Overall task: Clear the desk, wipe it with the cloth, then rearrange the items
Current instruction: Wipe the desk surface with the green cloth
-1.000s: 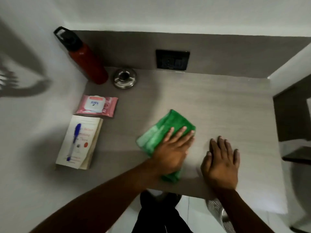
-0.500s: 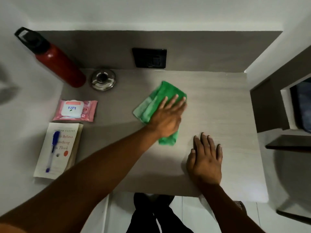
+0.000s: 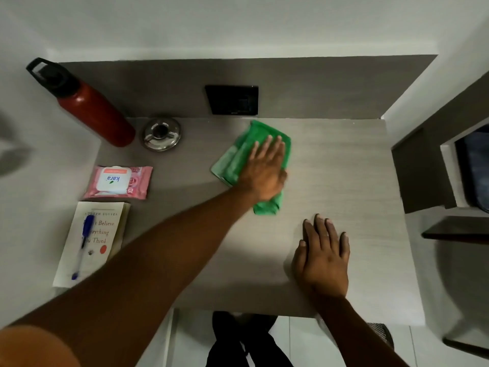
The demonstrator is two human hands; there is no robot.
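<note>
A folded green cloth lies on the grey desk near its back edge, below the black wall socket. My left hand presses flat on the cloth, fingers stretched toward the wall. My right hand rests palm down on the desk near the front edge, fingers together, holding nothing. Along the left side stand a red bottle with a black cap and a round metal ashtray. A pink wipes pack lies there too, then a white book with a blue pen on it.
A black socket plate sits in the back panel. White walls close in on the left and back. A dark cabinet opening and a dark shelf are to the right. My legs and a mesh bin show below the desk's front edge.
My left hand has slid the green cloth away from the front edge toward the back wall. My right hand has stayed flat on the desk.
</note>
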